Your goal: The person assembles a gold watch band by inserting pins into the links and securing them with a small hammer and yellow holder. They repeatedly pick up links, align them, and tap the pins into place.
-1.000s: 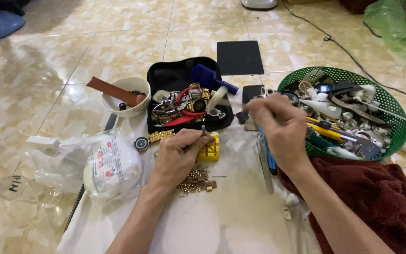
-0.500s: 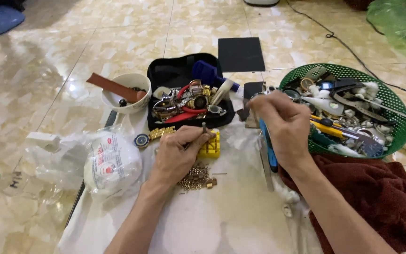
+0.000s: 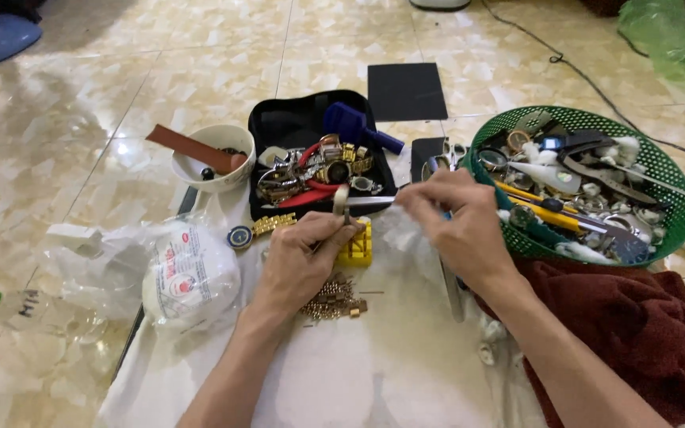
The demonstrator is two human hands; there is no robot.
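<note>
Small watch part (image 3: 342,200) upright, long axis vertical, pinched in left hand (image 3: 303,257); right hand (image 3: 457,230) loosely curled.

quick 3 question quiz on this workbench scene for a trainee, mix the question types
1. True or false: the green basket sits on the person's left.
2. What lies just below the left hand? A) gold links B) a red strap C) a blue brush
3. Fill in: the brown strap rests across a white ____.

Key:
1. False; it is on the right, past the right hand.
2. A, the gold links.
3. bowl.
</note>
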